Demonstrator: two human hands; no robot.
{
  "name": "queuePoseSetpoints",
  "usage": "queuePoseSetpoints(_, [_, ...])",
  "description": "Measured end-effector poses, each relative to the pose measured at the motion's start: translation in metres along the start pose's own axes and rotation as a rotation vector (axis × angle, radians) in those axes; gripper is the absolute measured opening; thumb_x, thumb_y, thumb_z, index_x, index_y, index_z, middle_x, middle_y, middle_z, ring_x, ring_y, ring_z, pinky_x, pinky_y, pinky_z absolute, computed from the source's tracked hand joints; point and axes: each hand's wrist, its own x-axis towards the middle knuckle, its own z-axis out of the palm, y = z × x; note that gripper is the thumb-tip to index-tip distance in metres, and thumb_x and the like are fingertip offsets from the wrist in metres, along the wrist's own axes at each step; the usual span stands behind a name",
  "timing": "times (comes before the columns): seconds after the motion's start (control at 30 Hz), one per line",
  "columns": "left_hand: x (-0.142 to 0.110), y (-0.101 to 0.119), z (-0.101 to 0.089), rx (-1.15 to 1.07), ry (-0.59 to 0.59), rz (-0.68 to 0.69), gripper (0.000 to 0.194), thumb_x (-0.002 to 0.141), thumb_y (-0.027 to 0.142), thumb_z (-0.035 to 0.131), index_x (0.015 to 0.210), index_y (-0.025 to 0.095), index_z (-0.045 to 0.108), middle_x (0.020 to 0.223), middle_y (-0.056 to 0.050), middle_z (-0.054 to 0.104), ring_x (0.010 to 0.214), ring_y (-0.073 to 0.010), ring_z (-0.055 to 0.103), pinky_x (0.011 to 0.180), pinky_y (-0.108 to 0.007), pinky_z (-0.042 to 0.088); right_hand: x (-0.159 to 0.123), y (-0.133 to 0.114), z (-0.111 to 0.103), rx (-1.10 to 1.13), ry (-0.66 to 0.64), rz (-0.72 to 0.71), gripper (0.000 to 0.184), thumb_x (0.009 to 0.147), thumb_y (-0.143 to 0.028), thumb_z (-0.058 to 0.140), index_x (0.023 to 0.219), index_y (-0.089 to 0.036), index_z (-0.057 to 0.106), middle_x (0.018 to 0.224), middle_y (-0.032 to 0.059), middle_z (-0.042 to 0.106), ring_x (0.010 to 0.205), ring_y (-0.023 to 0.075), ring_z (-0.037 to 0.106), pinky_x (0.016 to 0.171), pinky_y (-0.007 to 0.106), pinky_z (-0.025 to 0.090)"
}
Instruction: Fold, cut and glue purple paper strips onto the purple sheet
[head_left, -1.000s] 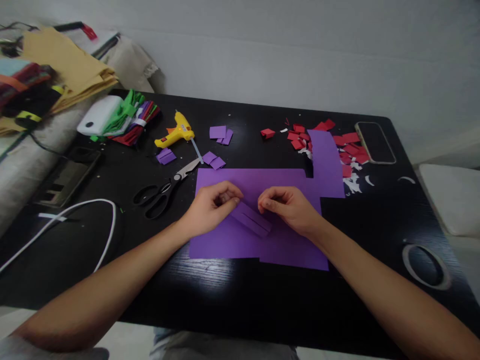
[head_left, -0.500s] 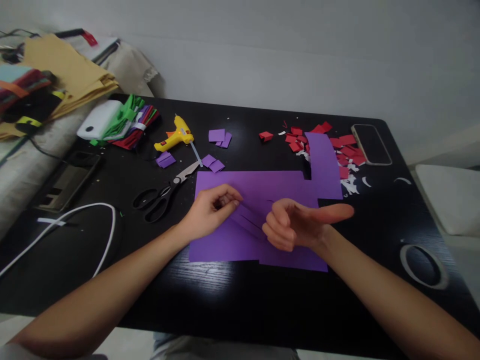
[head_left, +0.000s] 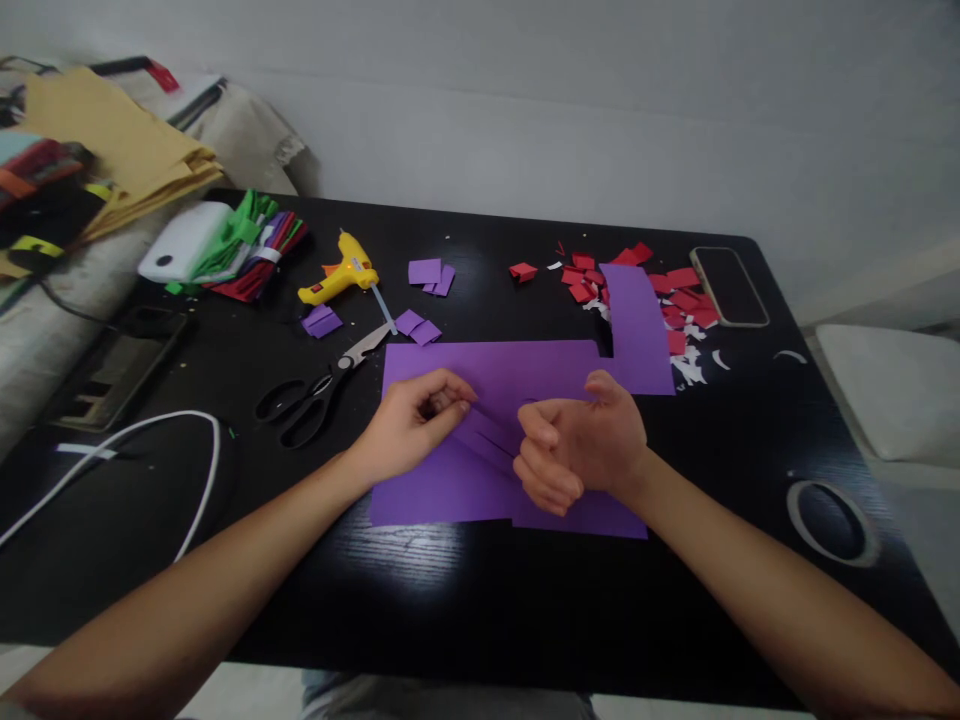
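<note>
My left hand (head_left: 416, 425) is closed in a pinch on the upper left end of a narrow purple paper strip (head_left: 484, 435). The strip slants down to the right, and its far end passes behind the fingers of my right hand (head_left: 574, 445). That hand is turned palm up, its fingers loosely bent and its thumb raised apart from them. Whether its fingers touch the strip is hidden. Beneath both hands lie large purple paper sheets (head_left: 427, 490), overlapping on the black table (head_left: 300, 600).
Black-handled scissors (head_left: 322, 390) and a yellow glue gun (head_left: 345, 272) lie left of the sheets. Small purple pieces (head_left: 425, 271) sit behind. At right are red paper pieces (head_left: 684, 300), a purple strip (head_left: 639, 330), a phone (head_left: 729, 287) and a tape roll (head_left: 832, 522).
My right thumb has swung from pointing right to pointing up, and the right hand has turned slightly. My left hand keeps its pinch on the strip. The view has shifted a little.
</note>
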Motion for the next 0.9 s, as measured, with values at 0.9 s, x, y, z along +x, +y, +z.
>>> queuePoseSetpoints(0.9, [0.004, 0.001, 0.001, -0.304, 0.121, -0.1, 0.026, 0.088, 0.032, 0.076, 0.104, 0.014, 0.067, 0.076, 0.001, 0.066, 0.048, -0.0088, 0.064, 0.046, -0.019, 0.051, 0.012, 0.009, 0.026, -1.647, 0.855, -0.129, 0.03, 0.086, -0.016, 0.07, 0.115, -0.025, 0.072, 0.109, 0.0038, 0.078, 0.095, 0.0217, 0.073, 0.09, 0.04, 0.059])
